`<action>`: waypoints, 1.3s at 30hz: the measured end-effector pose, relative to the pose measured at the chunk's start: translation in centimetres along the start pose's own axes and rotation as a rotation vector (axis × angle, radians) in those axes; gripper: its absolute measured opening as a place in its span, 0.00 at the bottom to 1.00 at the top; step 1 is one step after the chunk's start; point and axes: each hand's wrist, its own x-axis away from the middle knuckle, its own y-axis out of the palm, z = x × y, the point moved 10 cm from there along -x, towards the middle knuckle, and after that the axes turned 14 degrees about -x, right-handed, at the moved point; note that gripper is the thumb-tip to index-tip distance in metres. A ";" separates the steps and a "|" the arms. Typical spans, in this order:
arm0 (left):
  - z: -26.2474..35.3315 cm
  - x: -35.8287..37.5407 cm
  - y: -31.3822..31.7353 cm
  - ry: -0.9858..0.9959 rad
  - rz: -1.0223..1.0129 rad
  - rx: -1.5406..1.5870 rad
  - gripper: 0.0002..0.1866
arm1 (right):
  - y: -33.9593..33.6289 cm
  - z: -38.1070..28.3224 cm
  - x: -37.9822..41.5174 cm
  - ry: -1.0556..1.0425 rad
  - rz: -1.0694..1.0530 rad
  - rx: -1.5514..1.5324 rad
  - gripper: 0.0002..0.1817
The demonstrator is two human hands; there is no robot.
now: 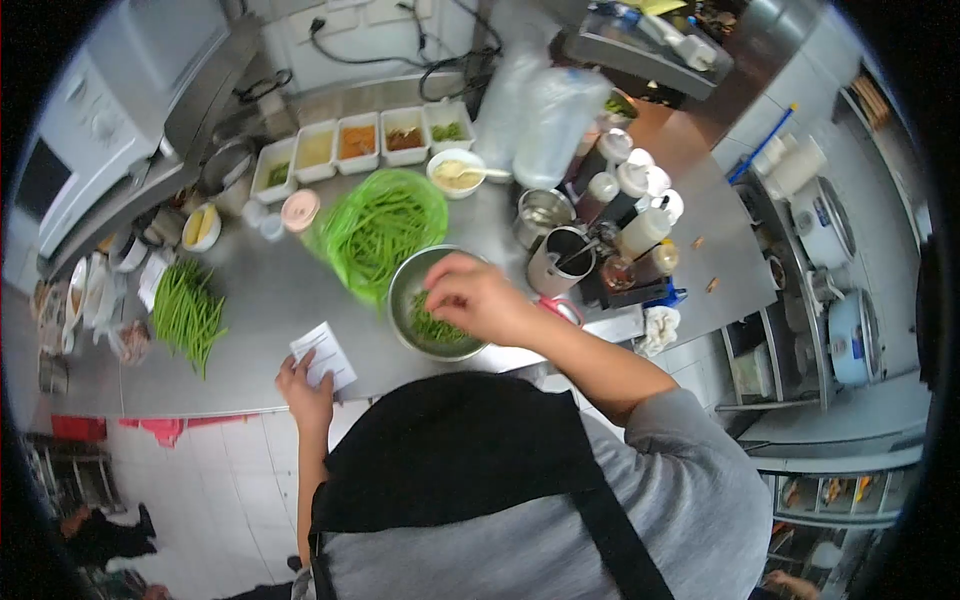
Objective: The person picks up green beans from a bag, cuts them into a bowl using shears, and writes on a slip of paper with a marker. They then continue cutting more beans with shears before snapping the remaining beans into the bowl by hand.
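The right hand [474,298] hovers over the metal bowl [403,318], fingers curled inward; whether they pinch anything cannot be told. Cut green beans [432,322] lie below it in the bowl, pointing in mixed directions. The left hand [308,388], fingers slightly spread, rests on a paper slip [328,352] whose long axis runs from far left to near right. Left of that hand, loose long beans [187,312] run roughly away from the person across the tabletop [250,345]; a green bag [418,195] of beans sits beyond both hands.
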 end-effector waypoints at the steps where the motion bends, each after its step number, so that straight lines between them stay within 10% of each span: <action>1: 0.4 0.0 -0.3 0.040 0.009 -0.032 0.27 | -3.9 -1.5 0.3 -0.011 0.104 0.114 0.05; 12: -2.2 -4.6 0.5 -0.181 0.103 -0.349 0.27 | -35.3 -18.4 3.7 -0.204 0.865 1.037 0.07; 20: -2.4 -4.9 1.7 -0.116 0.141 -0.418 0.26 | -46.5 -2.1 14.6 0.549 0.780 0.644 0.02; 26: -2.1 -5.0 1.8 -0.056 0.180 -0.410 0.24 | -43.5 15.2 19.4 0.872 0.607 0.415 0.26; 33: -3.8 -5.0 -0.2 0.015 0.297 0.002 0.22 | -49.1 21.4 23.3 0.676 0.926 0.250 0.15; 37: -0.1 -3.5 -6.3 0.007 0.537 -0.043 0.23 | -48.9 9.1 21.4 -0.116 1.096 -0.418 0.14; 39: 4.1 -2.4 -9.7 0.045 0.538 0.122 0.21 | -39.8 -0.4 15.2 -0.424 0.753 -0.759 0.09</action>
